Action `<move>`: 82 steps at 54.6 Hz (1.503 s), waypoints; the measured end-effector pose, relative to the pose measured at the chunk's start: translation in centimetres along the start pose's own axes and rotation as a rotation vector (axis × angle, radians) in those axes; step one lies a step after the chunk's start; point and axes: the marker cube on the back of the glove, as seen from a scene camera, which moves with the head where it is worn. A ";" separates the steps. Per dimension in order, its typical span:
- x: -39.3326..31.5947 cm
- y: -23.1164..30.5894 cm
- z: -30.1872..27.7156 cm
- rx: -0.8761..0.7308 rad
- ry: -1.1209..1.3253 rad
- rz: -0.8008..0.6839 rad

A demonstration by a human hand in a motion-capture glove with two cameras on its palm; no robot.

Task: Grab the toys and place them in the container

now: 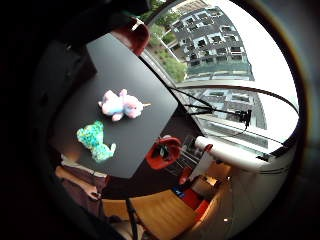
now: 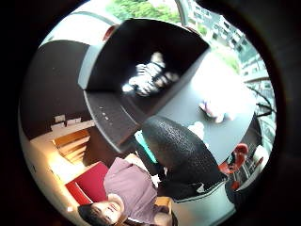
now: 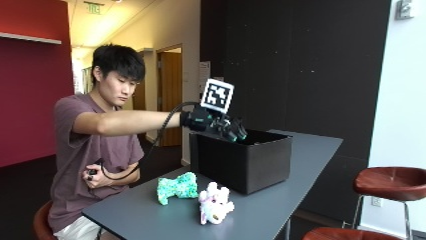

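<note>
Gloved right hand (image 3: 223,126) up over near rim of black container (image 3: 245,160), arm stretched out level from the shoulder. Fingers look loosely drooped toward the bin mouth w/ nothing visible between them; thumb-side view shows 1 gloved digit (image 2: 181,155) hanging free, gripping nothing.

Key relation for next move: both remaining toys lie below the hand and back toward the person, on the tabletop (image 3: 293,195) just outside the container's front wall. Green toy (image 3: 177,187) nearer the person, long axis roughly across the table. Pink-white toy (image 3: 214,206) just beside it, nearer the table's front edge, sitting more upright. Toys close but apart, neither touching the bin. Probably a drop-and-pull-back reach from here; green 1 looks the shorter trip.

Container contents: 1 striped black-and-white plush (image 2: 150,77) already lying on the floor inside, seen in thumb-side view. Room left around it.

Est. 1 of 3 done, 2 to go. Bare left hand down by the lap, not involved.
</note>
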 end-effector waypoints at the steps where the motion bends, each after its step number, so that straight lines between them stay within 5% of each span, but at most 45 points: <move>1: 1.1 -0.4 1.0 -0.004 -0.003 0.057; 9: 6.8 -3.2 10.2 -0.087 0.014 0.211; 18: 8.6 -4.3 20.8 -0.165 0.114 0.087; 34: 9.2 -5.4 22.2 0.303 -0.108 0.074; 40: 9.3 -5.8 21.3 0.276 -0.121 0.130; 46: 8.2 -5.0 18.6 0.150 -0.087 0.148; 58: 4.7 -1.9 6.6 0.201 -0.031 0.150; 64: -2.1 1.4 -4.3 0.289 0.028 -0.056; 68: -4.9 2.1 -9.0 0.341 0.075 -0.053; 82: -19.2 1.4 -18.4 0.445 0.108 -0.152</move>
